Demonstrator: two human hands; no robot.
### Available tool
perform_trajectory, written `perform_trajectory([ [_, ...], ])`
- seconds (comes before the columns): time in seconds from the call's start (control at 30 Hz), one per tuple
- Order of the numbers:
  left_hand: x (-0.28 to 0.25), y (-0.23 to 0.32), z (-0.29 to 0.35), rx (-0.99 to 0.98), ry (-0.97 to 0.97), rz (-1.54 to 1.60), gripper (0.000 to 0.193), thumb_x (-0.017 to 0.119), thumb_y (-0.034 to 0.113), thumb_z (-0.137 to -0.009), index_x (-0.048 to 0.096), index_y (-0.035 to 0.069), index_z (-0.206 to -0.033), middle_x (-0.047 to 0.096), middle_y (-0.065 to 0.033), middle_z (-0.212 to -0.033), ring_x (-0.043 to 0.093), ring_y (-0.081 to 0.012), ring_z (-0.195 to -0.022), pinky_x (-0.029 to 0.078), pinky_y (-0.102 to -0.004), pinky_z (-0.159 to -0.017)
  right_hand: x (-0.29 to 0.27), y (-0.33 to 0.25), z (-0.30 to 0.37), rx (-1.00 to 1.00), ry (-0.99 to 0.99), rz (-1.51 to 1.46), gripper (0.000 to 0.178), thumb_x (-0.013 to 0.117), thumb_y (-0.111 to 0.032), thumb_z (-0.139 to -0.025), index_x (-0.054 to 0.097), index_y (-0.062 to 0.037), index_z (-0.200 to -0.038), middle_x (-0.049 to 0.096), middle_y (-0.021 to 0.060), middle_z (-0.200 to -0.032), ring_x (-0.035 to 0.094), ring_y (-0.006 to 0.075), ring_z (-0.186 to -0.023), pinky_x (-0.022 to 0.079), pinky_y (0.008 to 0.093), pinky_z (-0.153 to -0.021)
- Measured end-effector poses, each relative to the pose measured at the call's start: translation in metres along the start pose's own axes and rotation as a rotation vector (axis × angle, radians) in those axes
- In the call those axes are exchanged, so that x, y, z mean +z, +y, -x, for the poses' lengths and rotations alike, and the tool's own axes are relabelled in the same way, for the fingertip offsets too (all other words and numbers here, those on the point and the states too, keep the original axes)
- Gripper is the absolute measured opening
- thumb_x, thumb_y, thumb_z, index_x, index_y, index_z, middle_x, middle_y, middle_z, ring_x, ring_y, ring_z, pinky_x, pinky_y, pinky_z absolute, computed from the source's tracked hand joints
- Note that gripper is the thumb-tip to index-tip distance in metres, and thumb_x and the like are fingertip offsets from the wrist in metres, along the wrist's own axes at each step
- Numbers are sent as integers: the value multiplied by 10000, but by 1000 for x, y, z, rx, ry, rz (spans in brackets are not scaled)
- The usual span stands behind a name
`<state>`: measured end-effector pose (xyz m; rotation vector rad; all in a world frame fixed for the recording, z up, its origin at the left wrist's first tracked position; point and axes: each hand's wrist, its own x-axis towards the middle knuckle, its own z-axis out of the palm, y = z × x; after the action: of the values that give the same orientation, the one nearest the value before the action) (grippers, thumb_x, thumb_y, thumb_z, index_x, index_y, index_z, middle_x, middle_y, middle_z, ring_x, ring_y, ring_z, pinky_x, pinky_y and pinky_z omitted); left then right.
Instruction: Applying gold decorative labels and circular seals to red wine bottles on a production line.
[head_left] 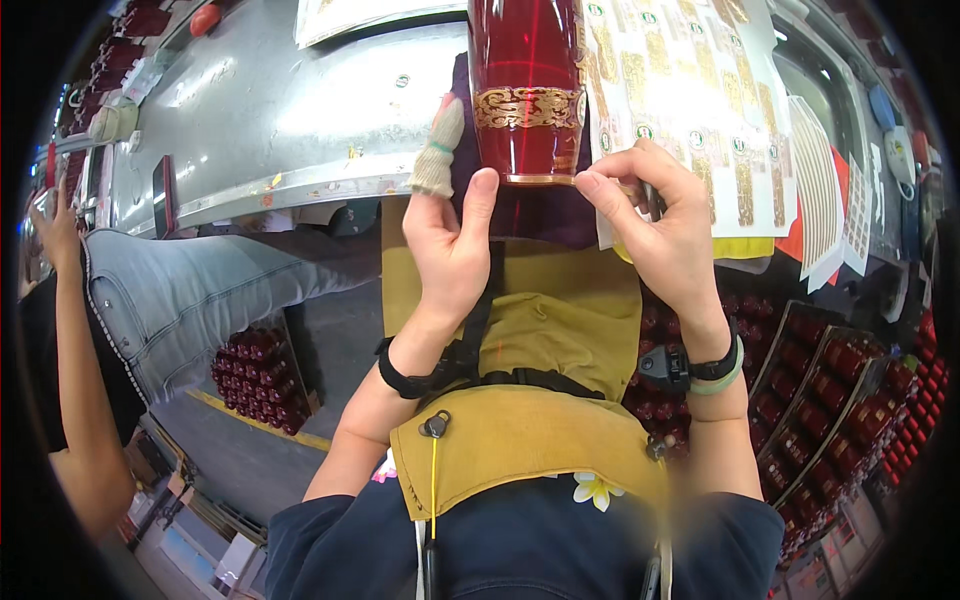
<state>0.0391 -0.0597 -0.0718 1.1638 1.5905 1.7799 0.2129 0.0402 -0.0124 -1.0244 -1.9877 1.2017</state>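
A dark red glass vessel (525, 60) with an ornate gold band lies on a dark purple cloth (560, 222), its near end toward me and edged by a thin gold line. My left hand (447, 235) is beside its left lower edge, thumb and fingers apart. Pale knitted fabric covers (437, 160) sheathe its fingers, and it grips nothing visible. At the right corner of that near end, my right hand (660, 215) has thumb and forefinger pinched together. Whatever they pinch is too small to make out; something dark shows among the curled fingers.
Right of the vessel lies a white sheet of gold decals (690, 130), with striped sheets (815, 190) beyond. A metal worktable (290, 120) extends left. Crates of red vessels (820, 400) stand low at right, another stack (260, 375) at left. A person in jeans (200, 300) is at left.
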Motion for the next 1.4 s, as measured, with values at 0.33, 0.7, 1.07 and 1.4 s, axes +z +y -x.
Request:
perform_trajectory([
  [0.33, -4, -2, -7, 654, 64, -593, 240, 793, -113, -727, 764, -74, -962, 762, -165, -1133, 724, -328, -1046, 622, -389, -861, 2, 1, 0, 7, -12, -9, 123, 802, -116, -895, 742, -9, -901, 606, 43, -768, 542, 122, -666, 423, 280, -606],
  [0.7, -6, -14, -6, 586, 111, -566, 295, 765, -163, -782, 745, -77, -1064, 757, -160, -1162, 714, -322, -1064, 592, -389, -911, -8, 8, -5, 33, -52, -28, 151, 798, -144, -906, 738, -11, -869, 606, 36, -747, 517, 119, -655, 420, 292, -623],
  [1.07, -5, -15, -3, 654, 117, -671, 297, 745, -174, -783, 747, -88, -1067, 746, -193, -1212, 713, -342, -1111, 596, -411, -957, -5, 12, -6, 21, -30, -18, 175, 799, -164, -907, 737, -4, -873, 620, 37, -762, 530, 119, -666, 426, 290, -628],
  [1.4, -2, -15, -7, 711, 93, -642, 329, 746, -155, -816, 726, -127, -1144, 727, -219, -1252, 698, -366, -1168, 583, -428, -1000, -4, 11, -9, 39, -24, 0, 175, 793, -163, -907, 737, 0, -876, 621, 47, -758, 528, 123, -655, 427, 291, -620],
])
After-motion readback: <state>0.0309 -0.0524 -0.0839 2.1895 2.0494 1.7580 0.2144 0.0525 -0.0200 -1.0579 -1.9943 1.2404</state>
